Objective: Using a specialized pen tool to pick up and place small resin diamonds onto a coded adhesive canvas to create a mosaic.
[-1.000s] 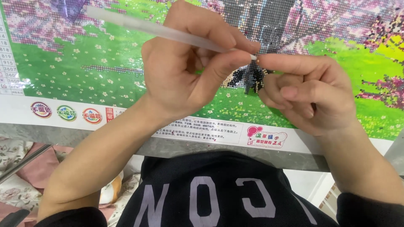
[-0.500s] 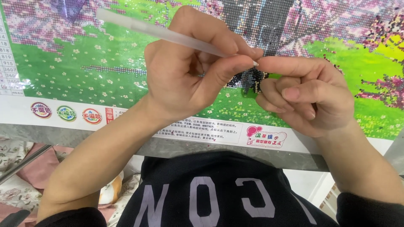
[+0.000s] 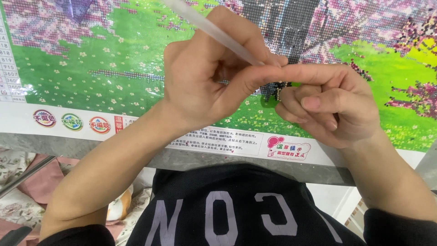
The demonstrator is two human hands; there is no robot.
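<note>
Clearly the white pen-shaped stylus [image 3: 214, 33] is the thing in play, and it sits in the left hand [image 3: 207, 84], pinched between thumb and forefinger with the other fingers curled under. Its long axis runs on a slant, from the blunt end up and to the left, out of the top of the view, down and to the right to its tip, which is hidden where the left thumb meets the right forefinger. The right hand [image 3: 332, 107] is loosely closed, forefinger stretched leftward so that its tip touches the left thumb right at the stylus point; whether it pinches a bead there I cannot tell. Both hands hover just above the bead-picture canvas [image 3: 114, 59], a green meadow with pink blossom trees, lying on the grey bench [image 3: 68, 146]. Directly below the meeting fingertips, and partly covered by them, lies a small dark patch of set beads [image 3: 273, 89]. So the stylus tip points rightward, and the right hand is nearest to it.
</note>
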